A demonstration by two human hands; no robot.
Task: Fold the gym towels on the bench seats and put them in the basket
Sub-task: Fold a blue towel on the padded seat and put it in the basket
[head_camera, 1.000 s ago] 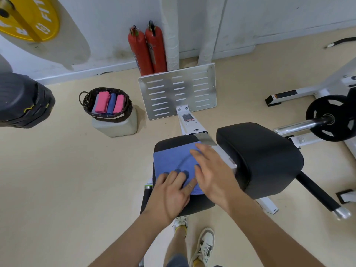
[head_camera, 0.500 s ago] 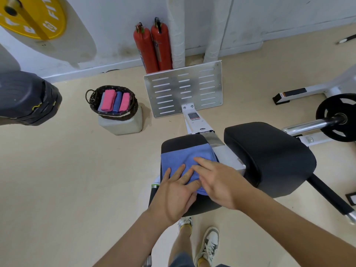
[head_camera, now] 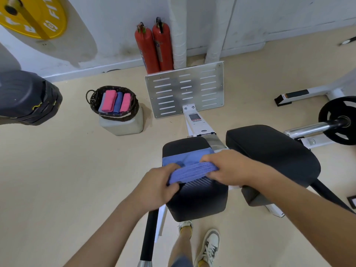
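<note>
- While both hands grip it, blue towel (head_camera: 192,171) sits over the small black seat pad (head_camera: 196,201), the surface at frame centre. Its far part lies flat on the pad; its near edge is bunched up and raised off it.
- Fingers of left hand (head_camera: 158,186) are curled round the towel's left end, fingers of right hand (head_camera: 227,170) curled round its right end. Both are holding cloth.
- Edges: the towel's far edge stops short of the pad's far edge, with a black strip showing beyond it. Near half of the pad is bare below the hands. The towel's left edge is about flush with the pad's left edge.
- Open room: a wide stretch of beige floor (head_camera: 57,170) lies left of the pad, between it and the basket (head_camera: 115,115). The right side is tight, with a larger black pad (head_camera: 269,155) just beside the right wrist.
- Long axis of the held fold runs left to right across the pad, left end a bit nearer the person than the right end.
- Basket is dark and woven, on a pale grey container (head_camera: 121,126), well apart from the pad at far left. It holds folded towels (head_camera: 109,101), pink, blue and grey, side by side.
- Room: slotted metal foot plate (head_camera: 185,89) beyond the pad, two red fire extinguishers (head_camera: 154,49) at the white wall behind it, yellow weight plate (head_camera: 32,16) top left, black barbell plate (head_camera: 339,120) at right edge, dark padded block (head_camera: 25,97) at left edge.
- Person's shoes (head_camera: 210,245) are on the floor below the pad.
</note>
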